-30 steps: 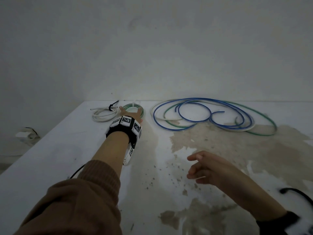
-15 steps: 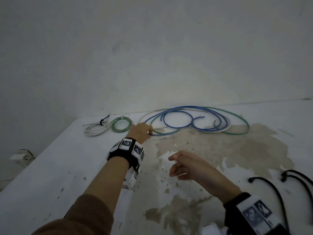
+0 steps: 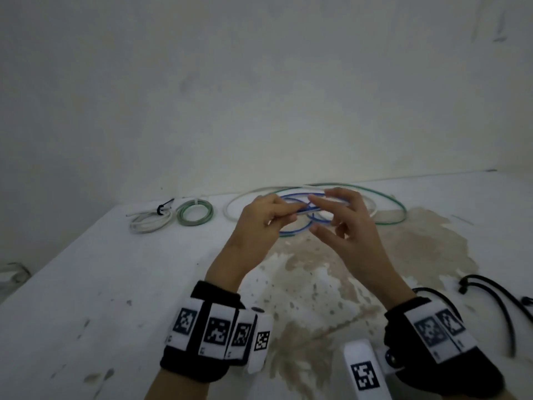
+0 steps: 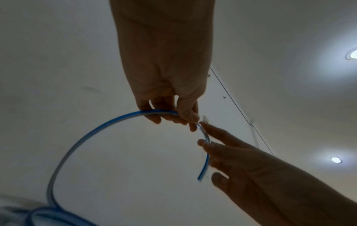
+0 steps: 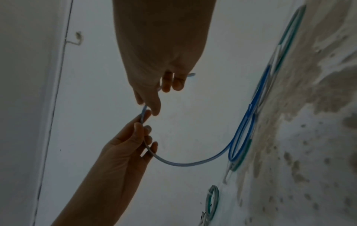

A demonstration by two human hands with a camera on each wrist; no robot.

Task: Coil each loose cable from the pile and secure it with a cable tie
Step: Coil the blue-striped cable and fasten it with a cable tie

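1. Far left of the loose pile: a white cable coil (image 3: 150,222) bound with a black tie (image 3: 163,208), lying flat on the white stained tabletop (image 3: 72,298). Looks done.
2. Just right of it, still left of the pile: a small green-and-white cable coil (image 3: 195,215), tied with a pale tie at the top. Also looks done.
3. Left hand (image 3: 261,226), raised in front of the pile's left part: thumb and fingers pinch the thin blue plastic-jacketed cable (image 4: 92,131) near its free end; the wrist view shows fingertips curled over it.
4. The blue cable arcs from the left hand down to the pile; the rest lies in flat loops on the table.
5. Right hand (image 3: 343,223), in front of the pile's middle: fingers mostly spread, thumb and index fingertip closing on the cable's short end just past the left hand's pinch. Light pinch, not a full grasp.
6. Pile of loose blue, green and white cables (image 3: 383,209), at the table's far edge by the wall: overlapping, untied.
7. Handling guess: light, springy, smooth jacket; holds its curve and will spring open. Take hold near the end, feed loops into one hand, keep them pinched until tied.
8. Right of the pile, near edge: black cords (image 3: 496,298), unclear what they are.
9. Writing: only square black-and-white marker codes on the wristbands (image 3: 219,330); no brand or text readable.
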